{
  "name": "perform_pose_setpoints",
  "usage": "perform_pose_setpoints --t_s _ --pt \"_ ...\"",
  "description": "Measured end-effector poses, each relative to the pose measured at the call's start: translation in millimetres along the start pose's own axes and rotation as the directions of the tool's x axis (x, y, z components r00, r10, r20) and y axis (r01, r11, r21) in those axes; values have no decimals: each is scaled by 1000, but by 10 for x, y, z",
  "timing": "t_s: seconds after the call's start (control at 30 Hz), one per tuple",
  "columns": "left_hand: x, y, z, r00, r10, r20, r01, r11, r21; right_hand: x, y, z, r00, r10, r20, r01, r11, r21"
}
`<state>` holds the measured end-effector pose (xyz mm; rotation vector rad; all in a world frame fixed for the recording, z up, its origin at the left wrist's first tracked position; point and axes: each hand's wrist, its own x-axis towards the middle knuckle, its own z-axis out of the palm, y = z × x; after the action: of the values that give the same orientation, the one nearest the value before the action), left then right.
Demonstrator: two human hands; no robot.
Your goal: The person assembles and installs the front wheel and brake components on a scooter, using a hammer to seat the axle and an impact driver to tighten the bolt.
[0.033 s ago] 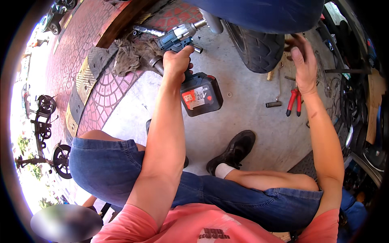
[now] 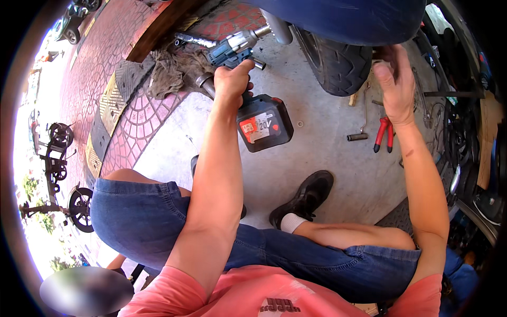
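Note:
My left hand [image 2: 232, 82] is closed round the handle of a blue and grey cordless impact wrench [image 2: 231, 48], whose large black battery [image 2: 265, 124] hangs toward me. The wrench's socket end points right, up against a silver-grey tubular part [image 2: 278, 26] beside the wheel. A black treaded tyre [image 2: 343, 68] shows beneath a dark blue body panel [image 2: 348, 18]. My right hand [image 2: 398, 87] is raised at the tyre's right side, thumb apart from its bent fingers. The fingertips reach toward the wheel's far side, partly in shadow; I make out nothing held there.
Red-handled pliers [image 2: 384, 134] and a socket tool [image 2: 358, 136] lie on the concrete below my right hand. A dirty rag [image 2: 171, 74] and a wooden beam [image 2: 163, 26] are at left. Parts and cables crowd the right edge. My black shoe [image 2: 303, 198] rests mid-floor.
The fingers of my right hand have bent a little further inward beside the tyre. My left hand and the impact wrench are almost unmoved.

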<state>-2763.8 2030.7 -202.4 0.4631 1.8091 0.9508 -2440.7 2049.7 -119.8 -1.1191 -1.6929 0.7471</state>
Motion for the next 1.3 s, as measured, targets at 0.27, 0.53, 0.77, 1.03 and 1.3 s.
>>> perform_pose_setpoints --t_s 0.27,0.53,0.77,1.03,1.3 --pt "69 -12 26 1000 19 13 -19 1000 24 51 -518 531 988 -120 98 152 877 -457" --pt "83 -58 31 1000 2 16 -2 1000 5 175 -517 463 980 -105 171 174 868 -464" --pt "96 -46 51 999 -25 25 26 1000 -10 174 -499 445 973 -170 155 222 871 -439" --pt "116 -54 46 998 6 55 -5 1000 -29 233 -484 399 969 -164 185 227 888 -401" --pt "123 -45 81 1000 -15 15 15 1000 21 231 -324 344 962 -208 176 269 833 -483"
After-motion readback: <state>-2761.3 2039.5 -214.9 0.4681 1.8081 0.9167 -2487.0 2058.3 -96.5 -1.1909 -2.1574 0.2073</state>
